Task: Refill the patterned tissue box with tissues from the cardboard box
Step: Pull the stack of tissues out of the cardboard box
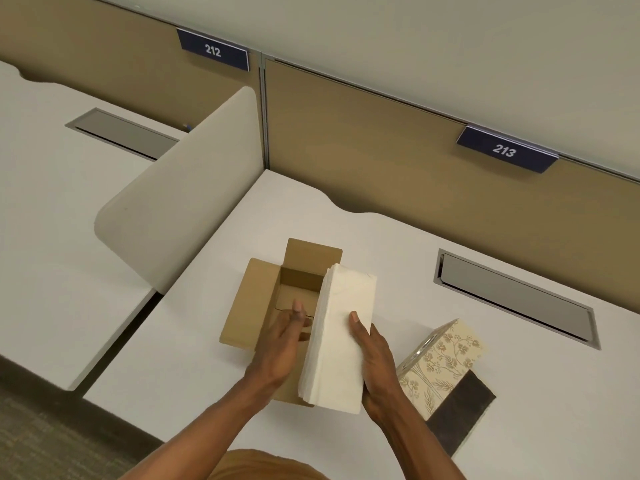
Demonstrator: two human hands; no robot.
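Observation:
A thick stack of white tissues [341, 327] is held upright on its edge above the open brown cardboard box [249, 303], between both hands. My left hand [280, 351] presses flat against the stack's left side, over the box opening. My right hand [375, 362] grips the stack's right face, thumb on top. The box's flaps are open and its visible inside looks bare. The patterned tissue box [440, 358], cream with a brown floral print, lies on its side to the right, its dark flap [460, 414] open on the desk.
A white desk [346, 216] carries everything, with a grey cable hatch [516, 299] at the back right. A beige divider panel [180, 199] stands to the left, with another desk beyond it. Tan partition walls with signs 212 and 213 run behind.

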